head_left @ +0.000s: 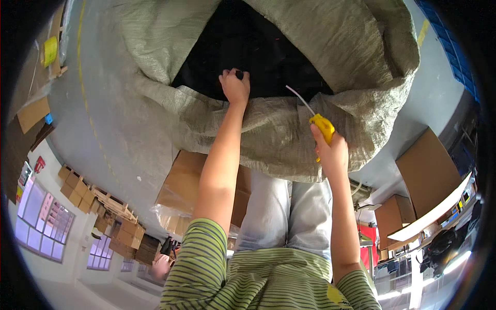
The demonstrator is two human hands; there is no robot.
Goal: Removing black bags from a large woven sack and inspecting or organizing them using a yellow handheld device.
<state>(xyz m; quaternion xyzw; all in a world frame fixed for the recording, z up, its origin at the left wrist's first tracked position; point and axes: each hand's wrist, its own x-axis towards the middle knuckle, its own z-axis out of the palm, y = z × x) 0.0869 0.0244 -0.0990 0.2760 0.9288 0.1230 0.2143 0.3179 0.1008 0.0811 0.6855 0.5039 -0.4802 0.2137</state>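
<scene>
A large woven sack (356,46) in greyish beige lies spread in front of me with its mouth folded back. Black material (248,41) fills its opening, too dark to make out in detail. Over the near edge of that opening, my left hand (236,89) is closed around a small black piece (239,75), of a kind I cannot tell. My right hand (333,153) grips a yellow air blow gun (322,127) above the sack's near right fold. Its thin, pale, bent nozzle points up and left toward the black material, apart from my left hand.
A cardboard box (187,181) stands beneath the sack's near left side, by my legs. More cardboard boxes (398,213) are at the right, beside a large cardboard sheet (429,168). Blue crates (454,46) stand far right. Stacked cartons (129,235) and another person (161,264) appear lower left.
</scene>
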